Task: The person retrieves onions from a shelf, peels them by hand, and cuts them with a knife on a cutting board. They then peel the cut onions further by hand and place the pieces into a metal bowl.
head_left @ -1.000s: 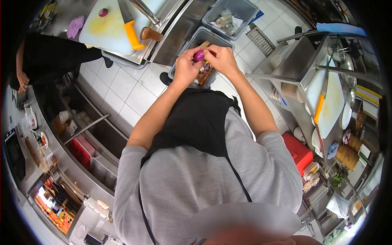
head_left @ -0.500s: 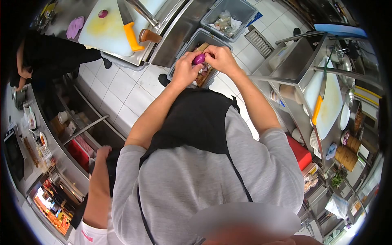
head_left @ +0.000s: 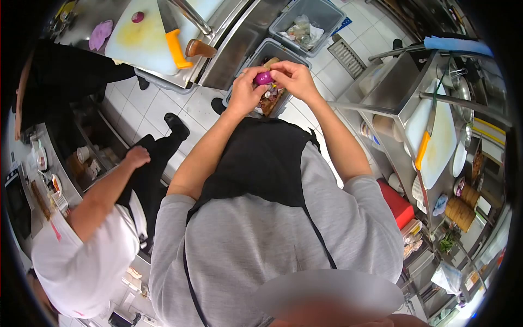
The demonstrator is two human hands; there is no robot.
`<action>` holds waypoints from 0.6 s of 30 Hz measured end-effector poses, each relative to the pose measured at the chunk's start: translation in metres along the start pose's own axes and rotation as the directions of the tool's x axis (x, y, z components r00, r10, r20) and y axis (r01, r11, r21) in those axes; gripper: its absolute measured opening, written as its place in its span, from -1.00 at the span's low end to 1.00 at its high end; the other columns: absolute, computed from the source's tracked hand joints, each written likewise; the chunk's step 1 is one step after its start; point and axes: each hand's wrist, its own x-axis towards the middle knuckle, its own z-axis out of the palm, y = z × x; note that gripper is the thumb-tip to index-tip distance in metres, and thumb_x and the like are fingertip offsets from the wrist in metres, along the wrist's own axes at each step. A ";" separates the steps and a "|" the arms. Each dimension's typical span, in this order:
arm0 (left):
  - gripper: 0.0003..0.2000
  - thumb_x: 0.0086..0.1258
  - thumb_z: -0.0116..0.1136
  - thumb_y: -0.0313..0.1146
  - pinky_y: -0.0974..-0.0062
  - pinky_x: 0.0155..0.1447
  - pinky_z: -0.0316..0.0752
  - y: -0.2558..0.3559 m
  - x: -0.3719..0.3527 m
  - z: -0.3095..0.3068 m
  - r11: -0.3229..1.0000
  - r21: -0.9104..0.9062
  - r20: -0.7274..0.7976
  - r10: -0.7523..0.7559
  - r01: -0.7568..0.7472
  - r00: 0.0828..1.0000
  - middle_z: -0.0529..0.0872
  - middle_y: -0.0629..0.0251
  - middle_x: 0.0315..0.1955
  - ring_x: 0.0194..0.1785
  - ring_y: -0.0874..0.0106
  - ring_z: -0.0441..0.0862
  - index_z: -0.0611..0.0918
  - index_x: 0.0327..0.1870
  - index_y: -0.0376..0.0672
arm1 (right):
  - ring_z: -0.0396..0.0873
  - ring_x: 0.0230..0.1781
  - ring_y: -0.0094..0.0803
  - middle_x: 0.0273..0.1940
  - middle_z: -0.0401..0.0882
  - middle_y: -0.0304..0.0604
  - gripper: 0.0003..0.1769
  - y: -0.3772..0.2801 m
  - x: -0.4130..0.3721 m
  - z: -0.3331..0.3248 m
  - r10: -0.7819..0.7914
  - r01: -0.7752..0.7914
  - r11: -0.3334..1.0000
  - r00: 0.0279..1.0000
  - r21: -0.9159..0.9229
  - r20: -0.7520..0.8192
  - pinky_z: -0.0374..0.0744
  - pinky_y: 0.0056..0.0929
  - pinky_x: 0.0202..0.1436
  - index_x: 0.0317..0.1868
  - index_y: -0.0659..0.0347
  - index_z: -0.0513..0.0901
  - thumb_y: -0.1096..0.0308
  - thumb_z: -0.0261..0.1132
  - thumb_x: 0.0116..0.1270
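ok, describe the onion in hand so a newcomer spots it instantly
Find the black apron at centre, then the nearer grey bin beyond it, holding scraps. Over that bin, the left hand and right hand meet at the purple onion. It's glossy, rounded and vivid, unlike the jumbled, mixed-colour scraps beneath.

Two orange-handled steel knives (head_left: pixel 171 35) (head_left: pixel 426 136), two open grey plastic bins (head_left: pixel 260 57) (head_left: pixel 316 13), one bright red box (head_left: pixel 396 206), and there's one glossy purple onion (head_left: pixel 263 78) between two bare hands (head_left: pixel 246 91) (head_left: pixel 296 80)!
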 end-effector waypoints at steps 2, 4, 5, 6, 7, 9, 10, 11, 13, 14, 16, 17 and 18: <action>-0.58 0.19 0.31 -0.67 0.45 0.12 0.62 0.006 0.000 -0.002 0.999 0.030 0.064 -0.046 0.044 0.997 0.67 0.18 0.00 0.04 0.34 0.68 0.63 0.12 -0.24 | 0.69 -0.50 -0.52 -0.37 0.75 -0.18 -0.84 0.000 -0.002 0.000 -0.011 0.010 0.999 1.000 -0.045 -0.014 0.65 -0.47 -0.36 -0.17 0.34 0.75 0.46 0.25 0.40; -0.58 0.21 0.29 -0.70 0.46 0.17 0.61 0.007 0.001 -0.002 0.993 -0.033 0.097 -0.114 0.118 0.989 0.66 0.21 0.05 0.09 0.37 0.67 0.62 0.12 -0.25 | 0.69 -0.50 -0.52 -0.38 0.73 -0.17 -0.84 0.001 0.000 -0.001 0.028 -0.031 0.998 0.998 -0.060 -0.052 0.64 -0.48 -0.38 -0.15 0.34 0.75 0.45 0.28 0.41; -0.59 0.22 0.28 -0.71 0.47 0.18 0.60 0.004 0.000 0.001 0.979 -0.113 0.104 -0.158 0.170 0.982 0.66 0.23 0.08 0.11 0.39 0.66 0.62 0.13 -0.25 | 0.69 -0.50 -0.52 -0.38 0.73 -0.18 -0.84 0.002 0.000 0.000 0.041 -0.046 0.997 0.997 -0.068 -0.068 0.64 -0.48 -0.39 -0.13 0.34 0.74 0.45 0.27 0.42; -0.59 0.23 0.26 -0.72 0.47 0.20 0.60 0.003 -0.001 0.002 0.956 -0.192 0.115 -0.202 0.222 0.973 0.65 0.25 0.10 0.13 0.40 0.65 0.62 0.13 -0.25 | 0.69 -0.50 -0.51 -0.37 0.73 -0.18 -0.83 0.005 -0.001 0.000 0.055 -0.062 0.995 0.995 -0.077 -0.085 0.64 -0.47 -0.39 -0.12 0.34 0.74 0.44 0.27 0.42; -0.58 0.23 0.26 -0.72 0.47 0.22 0.59 0.003 -0.001 0.002 0.935 -0.258 0.120 -0.219 0.244 0.968 0.65 0.25 0.11 0.14 0.41 0.64 0.61 0.13 -0.26 | 0.69 -0.50 -0.51 -0.37 0.73 -0.19 -0.83 0.008 -0.002 0.000 0.069 -0.078 0.993 0.992 -0.086 -0.101 0.64 -0.47 -0.40 -0.11 0.34 0.73 0.44 0.26 0.43; -0.58 0.23 0.27 -0.72 0.47 0.24 0.58 0.001 -0.002 0.003 0.878 -0.385 0.133 -0.252 0.284 0.958 0.64 0.26 0.12 0.17 0.43 0.63 0.59 0.14 -0.26 | 0.69 -0.49 -0.52 -0.36 0.73 -0.19 -0.82 0.009 -0.003 0.001 0.089 -0.094 0.995 0.990 -0.035 -0.106 0.64 -0.47 -0.40 -0.07 0.34 0.73 0.44 0.25 0.44; -0.57 0.22 0.27 -0.73 0.46 0.25 0.57 -0.002 -0.003 0.004 0.864 -0.431 0.118 -0.232 0.261 0.965 0.64 0.25 0.12 0.18 0.42 0.62 0.58 0.14 -0.26 | 0.69 -0.48 -0.53 -0.36 0.73 -0.20 -0.81 0.009 -0.004 0.002 0.100 -0.102 0.995 0.989 -0.009 -0.108 0.64 -0.48 -0.40 -0.06 0.33 0.73 0.45 0.25 0.44; -0.56 0.22 0.27 -0.74 0.46 0.27 0.57 -0.006 -0.005 0.006 0.846 -0.477 0.102 -0.215 0.238 0.971 0.63 0.24 0.12 0.18 0.42 0.62 0.58 0.14 -0.26 | 0.69 -0.48 -0.53 -0.35 0.73 -0.20 -0.81 0.008 -0.006 0.002 0.086 -0.082 0.996 0.991 0.043 -0.105 0.64 -0.48 -0.40 -0.05 0.33 0.73 0.44 0.25 0.44; -0.56 0.20 0.28 -0.75 0.46 0.28 0.57 -0.012 -0.005 0.008 0.809 -0.544 0.087 -0.209 0.222 0.974 0.62 0.22 0.12 0.19 0.41 0.61 0.57 0.14 -0.27 | 0.69 -0.47 -0.54 -0.34 0.74 -0.20 -0.79 -0.005 -0.011 0.005 0.054 -0.039 0.989 0.993 0.145 -0.103 0.64 -0.48 -0.39 -0.04 0.33 0.73 0.42 0.27 0.44; -0.56 0.20 0.29 -0.75 0.46 0.29 0.56 -0.014 -0.005 0.009 0.791 -0.566 0.090 -0.222 0.233 0.971 0.61 0.21 0.12 0.20 0.41 0.61 0.56 0.13 -0.28 | 0.70 -0.45 -0.54 -0.33 0.75 -0.20 -0.78 -0.007 -0.012 0.006 0.010 -0.001 0.995 0.995 0.100 -0.095 0.64 -0.48 -0.37 -0.01 0.32 0.73 0.41 0.28 0.43; -0.56 0.19 0.30 -0.76 0.46 0.29 0.57 -0.012 -0.006 0.008 0.782 -0.575 0.095 -0.230 0.242 0.968 0.61 0.20 0.11 0.20 0.41 0.61 0.56 0.12 -0.30 | 0.70 -0.42 -0.55 -0.30 0.75 -0.19 -0.75 -0.009 -0.014 0.008 -0.075 0.076 0.997 0.994 0.012 -0.073 0.64 -0.48 -0.35 0.03 0.29 0.73 0.39 0.30 0.41; -0.56 0.19 0.31 -0.76 0.46 0.29 0.57 -0.011 -0.006 0.008 0.791 -0.562 0.096 -0.226 0.240 0.969 0.61 0.21 0.11 0.19 0.41 0.61 0.56 0.12 -0.30 | 0.70 -0.41 -0.55 -0.30 0.75 -0.19 -0.76 -0.006 -0.013 0.007 -0.053 0.052 0.999 0.996 -0.009 -0.070 0.64 -0.48 -0.34 0.01 0.29 0.72 0.39 0.31 0.40; -0.56 0.19 0.31 -0.77 0.46 0.29 0.58 -0.009 -0.007 0.008 0.801 -0.550 0.097 -0.222 0.238 0.970 0.61 0.21 0.11 0.19 0.41 0.61 0.55 0.11 -0.31 | 0.70 -0.40 -0.55 -0.29 0.75 -0.19 -0.76 -0.001 -0.011 0.006 -0.031 0.029 0.999 0.997 -0.031 -0.068 0.63 -0.48 -0.33 0.00 0.29 0.72 0.39 0.32 0.38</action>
